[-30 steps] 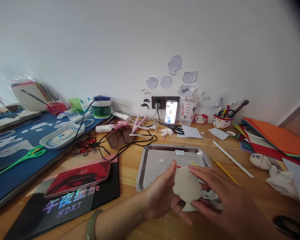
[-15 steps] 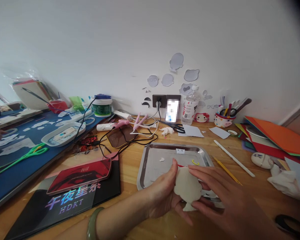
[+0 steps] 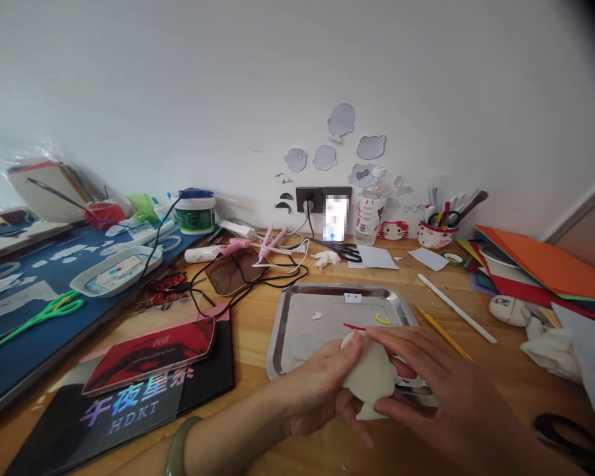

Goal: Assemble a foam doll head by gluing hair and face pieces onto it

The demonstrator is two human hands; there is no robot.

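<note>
A cream, head-shaped flat piece [image 3: 371, 377] is held between my two hands, over the near edge of a metal tray [image 3: 276, 344]. My left hand [image 3: 327, 383] grips its left side, with the thumb lying on the face of the piece. The fingers of my right hand [image 3: 426, 390] hold its right side, at the top and near the bottom. On the tray lie a red strip [image 3: 354, 326], a yellow curved bit [image 3: 382, 319], a small white bit [image 3: 317, 315] and a white paper slip [image 3: 352, 298]. White pieces behind my right fingers are partly hidden.
Right of the tray lie a yellow pencil-like tool [image 3: 443, 332] and a white stick [image 3: 456, 308]. Black scissor handles [image 3: 570, 436] are at the lower right. A bottle [image 3: 369, 211] and pen cup [image 3: 435, 233] stand behind. Left are a black folder [image 3: 193, 390] and pink glue gun [image 3: 235, 246].
My left thumb has moved from the upper edge of the cream piece onto its face. The view has shifted slightly, and more of the red strip shows.
</note>
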